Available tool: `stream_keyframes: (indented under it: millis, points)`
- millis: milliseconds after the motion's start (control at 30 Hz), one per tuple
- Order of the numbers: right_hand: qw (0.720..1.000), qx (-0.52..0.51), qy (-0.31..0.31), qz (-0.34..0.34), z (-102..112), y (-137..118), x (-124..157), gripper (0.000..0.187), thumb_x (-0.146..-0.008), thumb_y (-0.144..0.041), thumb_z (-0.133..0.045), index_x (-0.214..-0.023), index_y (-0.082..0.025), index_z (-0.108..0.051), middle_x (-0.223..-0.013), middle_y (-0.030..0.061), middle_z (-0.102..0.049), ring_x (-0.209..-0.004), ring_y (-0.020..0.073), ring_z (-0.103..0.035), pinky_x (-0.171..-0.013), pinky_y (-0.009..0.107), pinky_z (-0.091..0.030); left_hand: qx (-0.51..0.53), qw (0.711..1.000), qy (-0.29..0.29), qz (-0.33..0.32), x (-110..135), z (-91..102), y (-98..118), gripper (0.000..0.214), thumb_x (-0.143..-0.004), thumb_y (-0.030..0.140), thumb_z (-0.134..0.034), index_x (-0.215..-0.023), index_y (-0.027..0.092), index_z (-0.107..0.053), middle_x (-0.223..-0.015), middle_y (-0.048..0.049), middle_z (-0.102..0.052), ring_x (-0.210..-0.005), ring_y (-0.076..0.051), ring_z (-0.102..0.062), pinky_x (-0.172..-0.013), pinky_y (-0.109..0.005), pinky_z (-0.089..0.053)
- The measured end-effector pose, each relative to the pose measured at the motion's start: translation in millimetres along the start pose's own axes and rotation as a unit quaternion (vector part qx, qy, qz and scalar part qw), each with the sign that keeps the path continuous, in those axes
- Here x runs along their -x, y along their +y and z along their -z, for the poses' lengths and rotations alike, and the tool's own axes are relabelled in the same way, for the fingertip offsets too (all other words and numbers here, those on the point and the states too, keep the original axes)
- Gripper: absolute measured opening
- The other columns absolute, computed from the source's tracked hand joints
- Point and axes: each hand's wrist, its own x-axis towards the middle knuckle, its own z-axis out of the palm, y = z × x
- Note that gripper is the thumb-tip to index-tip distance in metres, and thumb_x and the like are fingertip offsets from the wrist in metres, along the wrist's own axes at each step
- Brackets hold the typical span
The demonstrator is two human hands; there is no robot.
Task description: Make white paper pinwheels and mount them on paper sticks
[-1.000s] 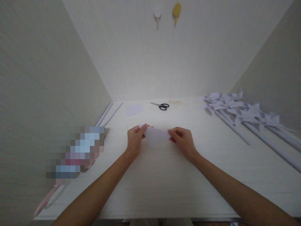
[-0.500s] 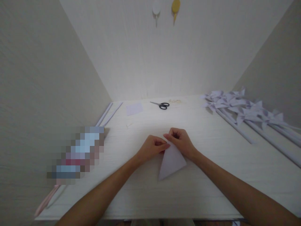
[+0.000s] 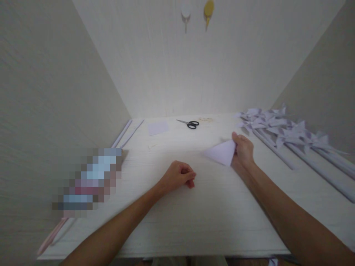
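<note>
Right hand (image 3: 243, 149) gripping a paper triangle (image 3: 222, 152) by its right edge, tip pointing left, near the pinwheels (image 3: 294, 133) — left hand (image 3: 180, 173) over the table (image 3: 172, 229), thumb and fingers curled together, scissors (image 3: 191, 125) and a sheet (image 3: 158, 128) lying beyond.

Left hand (image 3: 181, 175) sat just below frame centre, loosely curled in on itself; right hand (image 3: 243, 149) was higher, right of centre, in a pinch; bare forearms (image 3: 122, 221) angled up from lower left and right.
</note>
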Motion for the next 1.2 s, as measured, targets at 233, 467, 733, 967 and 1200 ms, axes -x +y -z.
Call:
stream_keyframes:
  millis: [233,467,733,967,1200]
  points:
    - [1.0,0.001,-0.013,-0.005,-10,-1,13,0.027,-0.056,-0.033,-0.068,-0.052,-0.016,-0.046,-0.042,-0.0071,-0.048,-0.036,0.0052,-0.04,-0.035,0.018,-0.03,0.123,0.981,0.134,-0.065,-8,2.9,-2,0.025,-0.066,0.037,-0.058,-0.067,0.012,-0.058,-0.066,-0.0068,-0.065,-0.062,-0.013,-0.06,-0.058,-0.023,-0.046]
    - [0.992,0.032,-0.122,0.009,-28,9,48,0.026,-0.061,-0.036,-0.065,-0.055,-0.016,-0.049,-0.051,0.0001,-0.061,-0.035,0.0072,-0.045,-0.037,0.02,-0.034,0.195,0.964,0.16,-0.083,-11,2.7,-2,0.043,-0.065,0.053,-0.051,-0.07,0.011,-0.059,-0.072,-0.0083,-0.063,-0.067,-0.015,-0.059,-0.051,-0.024,-0.048]
    - [0.988,0.072,-0.129,0.047,-25,13,45,0.023,-0.06,-0.032,-0.067,-0.058,-0.016,-0.051,-0.042,-0.0047,-0.054,-0.037,0.0064,-0.046,-0.04,0.018,-0.036,0.114,0.975,0.178,-0.062,-7,-3.4,-1,0.023,-0.062,0.034,-0.063,-0.063,0.011,-0.059,-0.053,-0.0046,-0.061,-0.048,-0.013,-0.059,-0.048,-0.021,-0.045]
    - [0.94,0.144,-0.306,-0.04,-24,17,48,0.022,-0.06,-0.033,-0.066,-0.062,-0.015,-0.053,-0.045,-0.0017,-0.058,-0.039,0.0067,-0.05,-0.041,0.017,-0.037,0.193,0.911,0.348,-0.104,-17,11.1,-10,0.027,-0.057,0.036,-0.065,-0.054,0.013,-0.052,-0.051,0.0018,-0.054,-0.049,-0.009,-0.052,-0.051,-0.023,-0.046]
    - [0.896,0.197,-0.391,-0.073,-24,19,52,0.024,-0.065,-0.037,-0.06,-0.064,-0.014,-0.054,-0.048,-0.0004,-0.06,-0.039,0.0074,-0.051,-0.041,0.018,-0.04,0.2,0.916,0.327,-0.116,-18,14.4,-12,0.024,-0.059,0.035,-0.064,-0.062,0.013,-0.056,-0.054,0.0017,-0.055,-0.05,-0.009,-0.05,-0.05,-0.021,-0.041]
